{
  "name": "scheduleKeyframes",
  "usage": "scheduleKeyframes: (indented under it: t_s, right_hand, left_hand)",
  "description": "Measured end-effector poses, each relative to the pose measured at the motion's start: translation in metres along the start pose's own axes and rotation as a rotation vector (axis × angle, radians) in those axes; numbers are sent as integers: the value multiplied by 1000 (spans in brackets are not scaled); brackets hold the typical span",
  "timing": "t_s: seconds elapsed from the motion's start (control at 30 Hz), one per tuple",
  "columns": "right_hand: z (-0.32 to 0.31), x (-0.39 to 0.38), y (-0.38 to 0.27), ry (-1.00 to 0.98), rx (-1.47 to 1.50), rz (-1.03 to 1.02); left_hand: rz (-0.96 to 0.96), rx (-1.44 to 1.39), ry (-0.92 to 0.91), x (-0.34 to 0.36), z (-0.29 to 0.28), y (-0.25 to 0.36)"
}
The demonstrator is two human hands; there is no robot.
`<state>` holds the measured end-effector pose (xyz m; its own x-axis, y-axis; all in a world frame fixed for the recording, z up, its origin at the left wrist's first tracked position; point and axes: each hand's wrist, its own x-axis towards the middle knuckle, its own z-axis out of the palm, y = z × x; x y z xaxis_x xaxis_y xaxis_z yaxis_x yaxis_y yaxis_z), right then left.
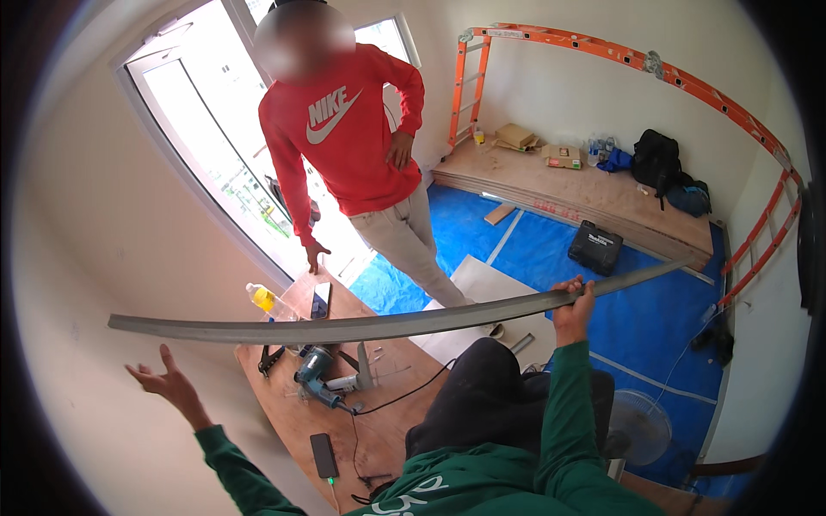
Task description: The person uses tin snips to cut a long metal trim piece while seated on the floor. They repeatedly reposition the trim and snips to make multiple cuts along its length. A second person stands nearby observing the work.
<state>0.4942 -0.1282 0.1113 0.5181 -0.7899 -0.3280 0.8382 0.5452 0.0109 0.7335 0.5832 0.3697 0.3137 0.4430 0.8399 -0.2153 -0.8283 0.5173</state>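
A long grey metal bar point(404, 323) spans the view from the left wall to the far right, held up in front of me. My right hand point(571, 308) grips it right of its middle, fingers wrapped round it. My left hand point(169, 385) is spread just below the bar's left end, apart from it and holding nothing. Under the bar, on a wooden board point(297, 430), lies a teal corded power drill point(317, 370) with a black cable.
A person in a red sweatshirt point(344, 129) stands opposite, one hand by the board. A bottle point(274, 303), a phone point(321, 301) and another phone point(323, 456) lie there. An orange ladder point(594, 47), a plywood stack point(551, 185), a black case point(595, 248) and a fan point(638, 427) stand around.
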Motion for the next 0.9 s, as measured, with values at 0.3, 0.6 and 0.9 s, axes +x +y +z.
scheduleKeyframes:
  t_s: [0.3,0.6,0.9]
  right_hand:
    - [30,-51,-20,-60,140,-28]
    - [106,-147,0,-197,-38,-149]
    - [96,-259,-132,61,-1934,-1263]
  left_hand:
    - [-298,-1687,-1443,-278,36,264]
    - [-511,-2013,-1352,-367,16,430]
    - [-507,-2114,-1226,-242,-3,515]
